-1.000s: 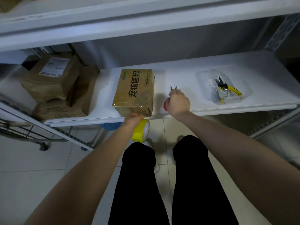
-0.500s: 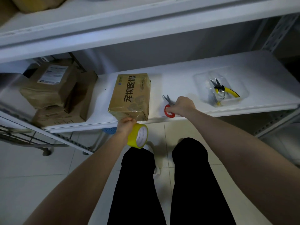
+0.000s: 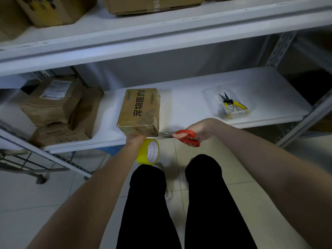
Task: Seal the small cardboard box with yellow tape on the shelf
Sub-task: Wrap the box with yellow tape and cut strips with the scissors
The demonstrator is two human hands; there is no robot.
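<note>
A small brown cardboard box [image 3: 140, 112] is seen from above, set near the front edge of a white metal shelf [image 3: 188, 108], left of centre. Large dark characters are printed along its top, with a small round blue mark at a far corner. The top and near face are covered by a glossy, wrinkled, yellowish film.

The left hand [image 3: 135, 139] is held against the lower front edge of the box, its fingers curled round a roll of yellow tape with a white core [image 3: 149, 151], which hangs just below the shelf edge. The right hand [image 3: 199, 127] is held just to the right, its fingers wrapped through the handles of red-handled scissors [image 3: 186, 138]. The thin blades are pointed left, and their tip is placed at the box's near right corner. Whether tape lies between the blades cannot be told.

Further right on the shelf, a clear plastic tray [image 3: 210, 94] is set, and yellow-handled pliers [image 3: 233, 104] are kept in it. At the left end, brown paper-wrapped parcels [image 3: 53, 105] are stacked, the top one marked with a white label. More cardboard boxes [image 3: 152, 4] are stored on the shelf above. A blue basket [image 3: 111, 150] is partly seen under the shelf. Pale floor tiles [image 3: 36, 203] are seen below, and two legs in black trousers [image 3: 143, 203] are shown at the bottom centre. The light is dim.
</note>
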